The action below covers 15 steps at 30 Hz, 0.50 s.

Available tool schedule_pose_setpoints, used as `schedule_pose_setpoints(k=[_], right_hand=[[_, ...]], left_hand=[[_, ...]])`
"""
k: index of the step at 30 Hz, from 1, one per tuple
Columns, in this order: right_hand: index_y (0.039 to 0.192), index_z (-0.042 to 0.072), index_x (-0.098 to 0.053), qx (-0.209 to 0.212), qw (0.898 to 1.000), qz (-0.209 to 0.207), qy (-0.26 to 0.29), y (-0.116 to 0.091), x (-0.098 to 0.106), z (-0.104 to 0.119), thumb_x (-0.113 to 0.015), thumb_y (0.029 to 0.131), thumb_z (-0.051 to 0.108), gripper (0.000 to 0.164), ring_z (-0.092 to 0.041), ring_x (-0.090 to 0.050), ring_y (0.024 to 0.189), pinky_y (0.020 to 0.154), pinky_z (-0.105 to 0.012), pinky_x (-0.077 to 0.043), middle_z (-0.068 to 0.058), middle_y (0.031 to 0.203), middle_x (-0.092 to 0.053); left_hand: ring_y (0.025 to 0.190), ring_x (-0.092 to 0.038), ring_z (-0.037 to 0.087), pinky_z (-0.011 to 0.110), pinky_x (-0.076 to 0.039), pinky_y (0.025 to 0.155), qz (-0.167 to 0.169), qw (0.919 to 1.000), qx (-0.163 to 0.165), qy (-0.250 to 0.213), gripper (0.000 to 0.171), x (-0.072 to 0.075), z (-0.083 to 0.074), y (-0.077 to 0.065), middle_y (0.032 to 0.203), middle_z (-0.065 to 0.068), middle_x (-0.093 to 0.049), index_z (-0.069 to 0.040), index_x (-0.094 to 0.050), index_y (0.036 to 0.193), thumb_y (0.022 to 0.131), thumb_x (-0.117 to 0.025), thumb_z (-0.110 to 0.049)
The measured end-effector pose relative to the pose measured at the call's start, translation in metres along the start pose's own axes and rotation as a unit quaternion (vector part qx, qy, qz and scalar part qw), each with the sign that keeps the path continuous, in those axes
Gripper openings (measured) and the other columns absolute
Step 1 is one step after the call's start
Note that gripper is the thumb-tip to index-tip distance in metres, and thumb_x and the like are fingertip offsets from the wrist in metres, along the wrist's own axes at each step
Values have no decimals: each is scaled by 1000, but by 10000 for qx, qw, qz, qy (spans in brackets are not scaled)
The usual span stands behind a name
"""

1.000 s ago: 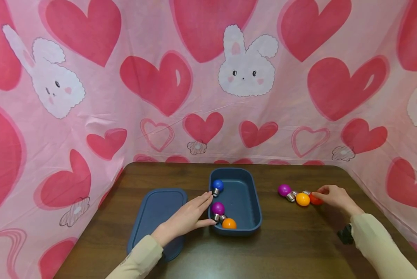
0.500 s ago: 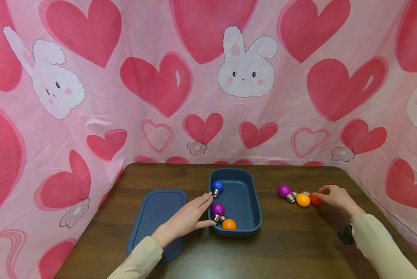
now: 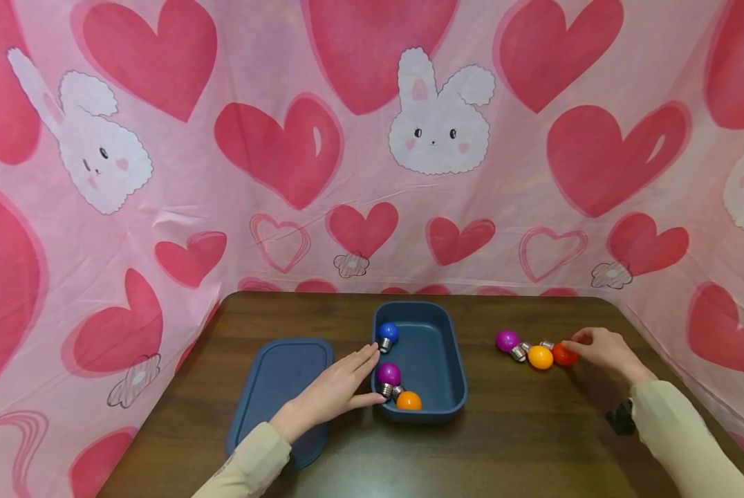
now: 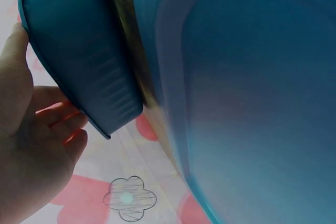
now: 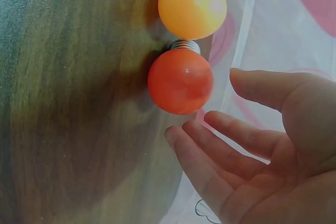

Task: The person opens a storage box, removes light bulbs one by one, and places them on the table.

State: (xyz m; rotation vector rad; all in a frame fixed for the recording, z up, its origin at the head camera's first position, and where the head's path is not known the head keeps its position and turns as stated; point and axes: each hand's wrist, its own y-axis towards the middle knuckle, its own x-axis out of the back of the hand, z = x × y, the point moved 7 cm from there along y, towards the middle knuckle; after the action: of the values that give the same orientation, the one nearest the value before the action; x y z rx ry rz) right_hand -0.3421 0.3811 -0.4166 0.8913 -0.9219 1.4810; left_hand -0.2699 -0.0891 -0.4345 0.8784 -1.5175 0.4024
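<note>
Counts run to one dark-blue box (image 3: 431,363), one matching lid (image 3: 285,380), two hands and, of bulbs, six: inside the box a blue bulb (image 3: 388,332), a purple bulb (image 3: 388,374) and an orange bulb (image 3: 408,401); on the table, right of the box, a loose purple bulb (image 3: 507,340), a yellow-orange bulb (image 3: 541,357) and a red bulb (image 3: 564,355). The red bulb lies at the right end of its row, globe toward the right hand (image 3: 605,349), screw base pointing left and away from the person, so its long axis slants. The yellow-orange bulb's base points much the same way; the loose purple bulb's base points right and nearer. The right hand's thumb and fingers are apart around the red globe; its wrist view shows a gap at the thumb, though I cannot tell whether a fingertip touches. The left hand (image 3: 331,387), fingers extended, rests its fingertips and thumb along the box's left rim. The box's long axis runs away from the person; the lid lies flat beside it, leaning slightly. The tabletop (image 3: 503,436) is dark brown wood grain, and pink cloth (image 3: 372,183) with red hearts and white rabbits (image 3: 439,142) hangs behind.
</note>
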Motion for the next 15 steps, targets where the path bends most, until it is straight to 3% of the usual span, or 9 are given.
schedule_pose_setpoints(k=[15], right_hand=[[110, -12, -63, 140, 9996, -229, -64, -3, 10, 13, -63, 95, 35, 50, -33, -62, 85, 78, -53, -57, -29, 101, -68]], left_hand=[[141, -47, 30, 46, -44, 112, 83, 10000, 41, -30, 79, -1, 1, 1, 158, 14, -41, -3, -45, 148, 92, -58, -58]])
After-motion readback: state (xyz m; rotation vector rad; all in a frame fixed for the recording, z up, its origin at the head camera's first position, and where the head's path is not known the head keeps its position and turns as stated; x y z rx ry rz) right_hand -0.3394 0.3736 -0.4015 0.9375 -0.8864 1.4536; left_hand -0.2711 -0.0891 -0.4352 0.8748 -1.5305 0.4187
